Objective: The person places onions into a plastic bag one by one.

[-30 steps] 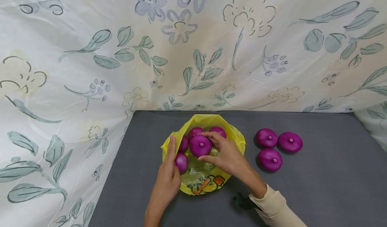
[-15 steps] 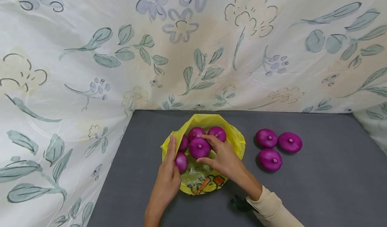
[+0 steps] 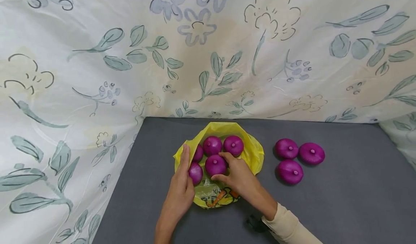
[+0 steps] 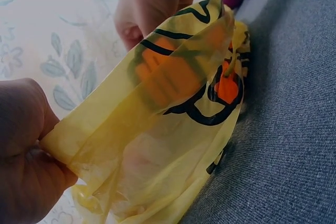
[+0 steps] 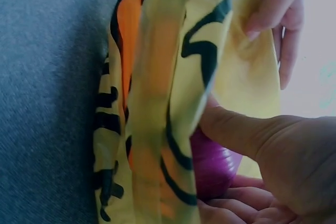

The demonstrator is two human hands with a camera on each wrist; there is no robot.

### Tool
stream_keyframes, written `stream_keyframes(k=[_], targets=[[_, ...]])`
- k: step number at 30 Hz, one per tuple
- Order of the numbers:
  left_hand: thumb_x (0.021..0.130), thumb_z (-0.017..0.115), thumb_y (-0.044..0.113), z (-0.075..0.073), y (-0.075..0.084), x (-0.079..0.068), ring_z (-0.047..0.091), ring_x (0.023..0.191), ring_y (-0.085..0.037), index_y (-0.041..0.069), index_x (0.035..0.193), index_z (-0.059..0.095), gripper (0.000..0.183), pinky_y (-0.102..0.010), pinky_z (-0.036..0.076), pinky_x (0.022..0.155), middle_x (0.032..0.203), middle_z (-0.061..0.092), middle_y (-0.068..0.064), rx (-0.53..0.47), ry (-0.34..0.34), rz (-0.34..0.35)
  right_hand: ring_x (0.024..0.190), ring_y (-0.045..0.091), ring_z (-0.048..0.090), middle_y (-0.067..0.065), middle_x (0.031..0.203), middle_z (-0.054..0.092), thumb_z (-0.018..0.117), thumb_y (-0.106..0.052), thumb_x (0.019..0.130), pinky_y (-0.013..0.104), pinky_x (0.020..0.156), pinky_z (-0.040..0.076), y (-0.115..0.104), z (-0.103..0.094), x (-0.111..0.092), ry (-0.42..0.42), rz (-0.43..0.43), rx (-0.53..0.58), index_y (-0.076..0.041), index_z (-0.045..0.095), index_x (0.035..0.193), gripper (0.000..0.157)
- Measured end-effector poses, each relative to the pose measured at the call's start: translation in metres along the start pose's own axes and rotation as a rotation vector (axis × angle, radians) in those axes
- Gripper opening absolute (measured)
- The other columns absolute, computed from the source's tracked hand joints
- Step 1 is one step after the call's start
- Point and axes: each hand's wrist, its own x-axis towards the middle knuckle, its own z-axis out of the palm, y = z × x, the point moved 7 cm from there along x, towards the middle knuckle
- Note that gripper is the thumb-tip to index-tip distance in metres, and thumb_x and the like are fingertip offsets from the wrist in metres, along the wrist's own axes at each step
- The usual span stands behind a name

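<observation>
A yellow plastic bag (image 3: 253, 146) with a printed pattern stands with its mouth spread, several purple onions inside. My left hand (image 3: 182, 190) grips the bag's left edge. In the left wrist view that hand (image 4: 26, 150) pinches the thin plastic. Inside the bag, my right hand (image 3: 240, 175) holds an onion (image 3: 216, 165) between thumb and fingers. The right wrist view shows this onion (image 5: 212, 163) partly hidden behind the bag's wall and the thumb. Two more onions, a rear one (image 3: 212, 145) and a right one (image 3: 233, 145), lie behind the held onion. The left hand partly covers others.
On the grey table (image 3: 351, 200), to the right of the bag, lie three loose onions: one at the back (image 3: 286, 148), one at the right (image 3: 312, 153) and one in front (image 3: 290, 171). A floral cloth (image 3: 227, 56) hangs behind and along the left side.
My right hand has lowered the held onion deeper into the bag and slightly toward the front, so the rear onions show more. The left hand keeps its hold on the bag edge.
</observation>
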Motion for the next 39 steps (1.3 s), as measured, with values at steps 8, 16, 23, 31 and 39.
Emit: stream_keyframes(k=[8,16,23,31,39], targets=[[0.097,0.043,-0.019,0.000,-0.001,0.000,0.017,0.161,-0.017,0.013,0.172,0.013,0.087,-0.009,0.016,0.119,0.178,0.017,-0.004,0.003,-0.004,-0.005,0.108,0.029,0.074,0.017,0.122,0.074,0.095,-0.027,0.079,0.045,0.092,0.060,0.001,0.010,0.001,-0.016,0.015,-0.010,0.002,0.060,0.140,0.076],[0.097,0.043,-0.019,-0.001,-0.002,-0.003,0.019,0.161,-0.017,0.012,0.171,0.014,0.085,-0.008,0.017,0.118,0.177,0.018,-0.004,0.005,0.003,-0.005,0.104,0.029,0.075,0.017,0.119,0.075,0.095,-0.030,0.079,0.044,0.089,0.061,0.000,0.016,-0.001,-0.020,0.019,-0.027,0.004,0.058,0.140,0.078],[0.098,0.042,-0.018,0.000,-0.002,-0.001,0.018,0.161,-0.017,0.013,0.172,0.014,0.085,-0.008,0.017,0.118,0.178,0.017,-0.005,-0.005,0.001,-0.008,0.102,0.029,0.075,0.018,0.118,0.075,0.095,-0.028,0.079,0.044,0.088,0.062,-0.001,0.016,0.000,0.000,0.003,-0.025,0.004,0.058,0.140,0.078],[0.097,0.043,-0.018,0.000,-0.004,-0.002,0.019,0.161,-0.018,0.014,0.172,0.014,0.086,-0.009,0.016,0.119,0.177,0.017,-0.004,0.010,0.004,-0.010,0.103,0.030,0.076,0.019,0.118,0.075,0.095,-0.029,0.079,0.044,0.088,0.062,0.000,0.018,0.001,0.008,-0.001,-0.034,0.005,0.057,0.139,0.079],[0.097,0.040,-0.018,0.000,-0.004,0.000,0.021,0.160,-0.017,0.025,0.172,0.011,0.091,-0.007,0.020,0.115,0.177,0.018,-0.004,0.003,0.010,-0.015,0.102,0.031,0.076,0.019,0.118,0.075,0.095,-0.031,0.079,0.044,0.087,0.062,0.000,0.016,0.001,0.014,-0.006,-0.041,0.007,0.058,0.141,0.081]])
